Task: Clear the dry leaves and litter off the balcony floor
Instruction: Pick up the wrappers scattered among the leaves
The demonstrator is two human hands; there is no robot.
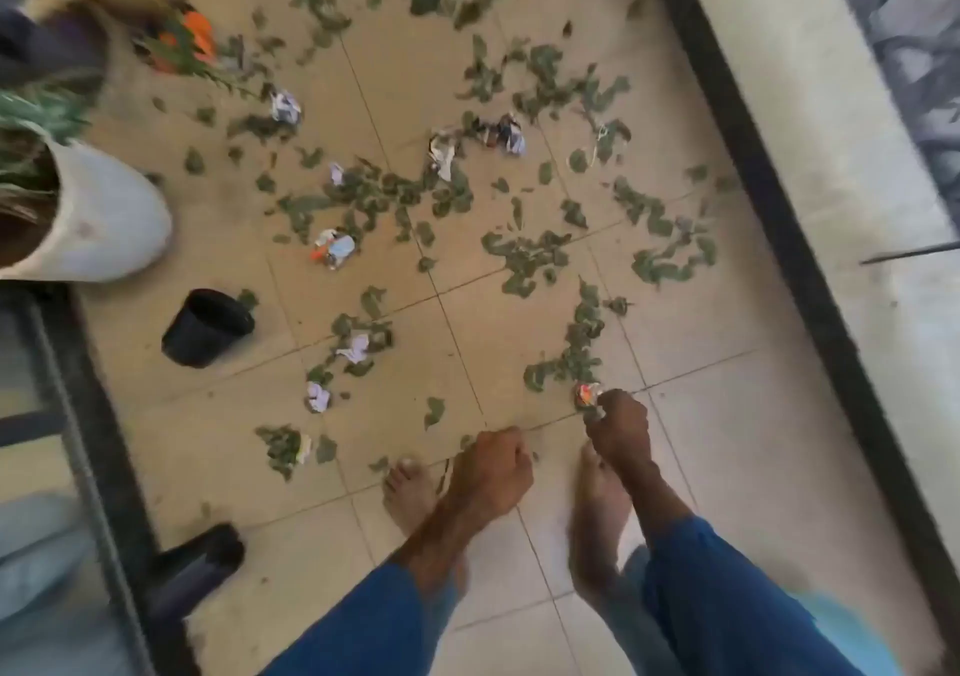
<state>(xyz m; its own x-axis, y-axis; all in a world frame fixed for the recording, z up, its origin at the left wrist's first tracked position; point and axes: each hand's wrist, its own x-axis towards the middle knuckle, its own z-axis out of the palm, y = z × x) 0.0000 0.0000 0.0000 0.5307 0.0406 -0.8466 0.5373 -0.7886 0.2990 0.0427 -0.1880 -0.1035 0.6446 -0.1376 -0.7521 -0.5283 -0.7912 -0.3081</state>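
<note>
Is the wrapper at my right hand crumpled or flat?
Crumpled: the wrapper at the right hand is a small wadded ball, not flat.

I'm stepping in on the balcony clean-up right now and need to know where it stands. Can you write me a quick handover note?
Right hand: pinches a small crumpled red-and-silver wrapper just ahead of the bare feet.
Left hand: curled in a fist, nothing visible in it.
Things: dry green leaves lie scattered over most of the beige tiled floor, with crumpled white paper balls among them.
Done: only this wrapper is in hand.
Left: nearly all the leaves and paper balls.
</note>
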